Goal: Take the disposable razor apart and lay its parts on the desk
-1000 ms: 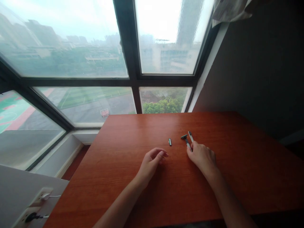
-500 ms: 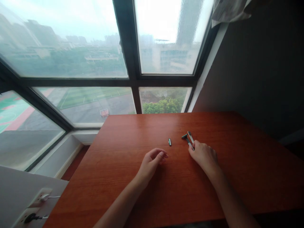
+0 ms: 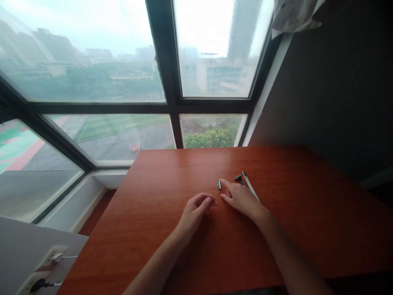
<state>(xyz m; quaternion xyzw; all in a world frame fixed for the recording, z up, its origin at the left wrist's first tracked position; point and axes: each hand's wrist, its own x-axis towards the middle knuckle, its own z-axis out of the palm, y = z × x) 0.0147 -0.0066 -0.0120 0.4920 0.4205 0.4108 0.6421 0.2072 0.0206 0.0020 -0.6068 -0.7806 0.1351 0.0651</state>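
My right hand [image 3: 238,197] reaches over the table with its index finger stretched out to a small razor blade cartridge [image 3: 219,185]. The fingertip is at the cartridge's right edge; whether it touches, I cannot tell. My right thumb is apart from that finger. Behind this hand lies a razor [image 3: 238,178], its head showing and its handle mostly hidden. A slim pale handle with a dark end [image 3: 249,183] lies beside the razor, its near end by my wrist. My left hand [image 3: 198,206] rests on the table, loosely curled and holding nothing, just left of my right hand.
The reddish-brown wooden table [image 3: 153,184] stretches out under both arms. Beyond its far edge are dark-framed windows [image 3: 173,82]. A wall socket with plugs [image 3: 57,257] is at lower left, and a grey wall [image 3: 322,94] stands to the right.
My right hand has let go of the razor and moved left to the blade cartridge, its index finger now extended. My left hand, the razor and the cartridge have stayed in place.
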